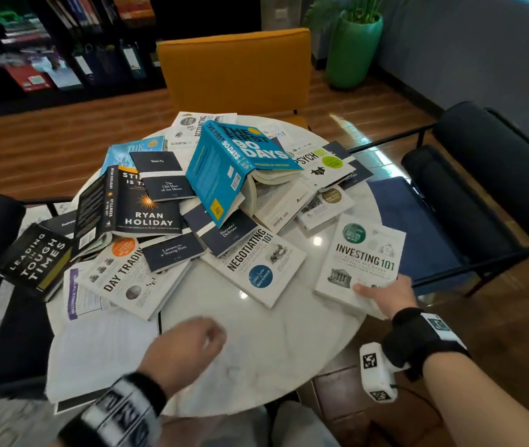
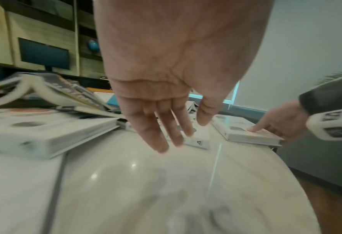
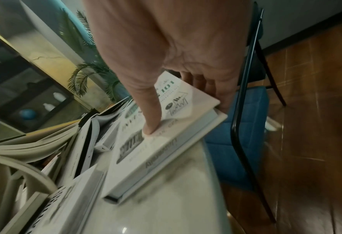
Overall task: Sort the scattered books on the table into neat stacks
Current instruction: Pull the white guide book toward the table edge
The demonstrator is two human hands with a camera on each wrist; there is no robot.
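Your right hand point(image 1: 389, 296) grips the near corner of the white hardcover "Investing 101" book point(image 1: 361, 264), thumb pressed flat on the cover and the other fingers point(image 3: 212, 88) curled under the edge that overhangs the round white marble table point(image 1: 256, 359). That book lies at the right rim of the table, apart from the main heap. Just left of it lies the white "Negotiating 101" book point(image 1: 256, 266), and beyond that, the open blue "The First 90 Days" hardcover point(image 1: 237, 159) rests face down, tented over other volumes. Farther left of the Investing book sit the black "Stillness Is the Key" book point(image 1: 140, 208), the white "Day Trading" book point(image 1: 127, 279) and, at the far left rim, the black "Leading in Tough Times" book point(image 1: 35, 259). Your left hand point(image 1: 188, 350) hovers above bare marble, well left of the Investing book, fingers point(image 2: 162, 126) loosely extended and holding nothing.
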